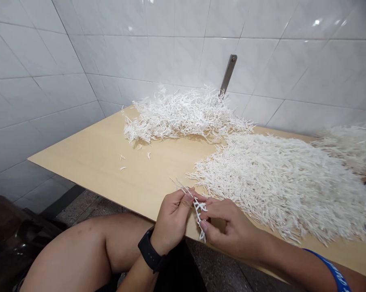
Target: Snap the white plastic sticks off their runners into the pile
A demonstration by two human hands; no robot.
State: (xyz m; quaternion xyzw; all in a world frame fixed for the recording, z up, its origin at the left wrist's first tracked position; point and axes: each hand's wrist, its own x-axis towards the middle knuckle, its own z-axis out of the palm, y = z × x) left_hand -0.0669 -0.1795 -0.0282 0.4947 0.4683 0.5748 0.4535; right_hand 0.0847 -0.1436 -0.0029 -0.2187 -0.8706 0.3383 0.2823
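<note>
A thin white branched sprig point(197, 207) is held between my two hands, over the table's near edge. My left hand point(174, 215), with a black watch at the wrist, pinches its upper part between thumb and fingers. Lower down, the thumb and forefinger of my right hand point(228, 225) close on the sprig's side twigs. What kind of material the sprig is, I cannot tell. Just beyond my right hand spreads a large flat heap of white slender pieces point(280, 178). Farther back lies a looser pile of white branched sprigs point(183, 115).
The tan board tabletop point(88, 146) meets a white tiled wall point(170, 56) at the back. Upright behind the pile stands a grey metal bar point(228, 75). A few loose white bits point(123, 168) lie left of centre. Another whitish heap point(353, 148) sits at the far right.
</note>
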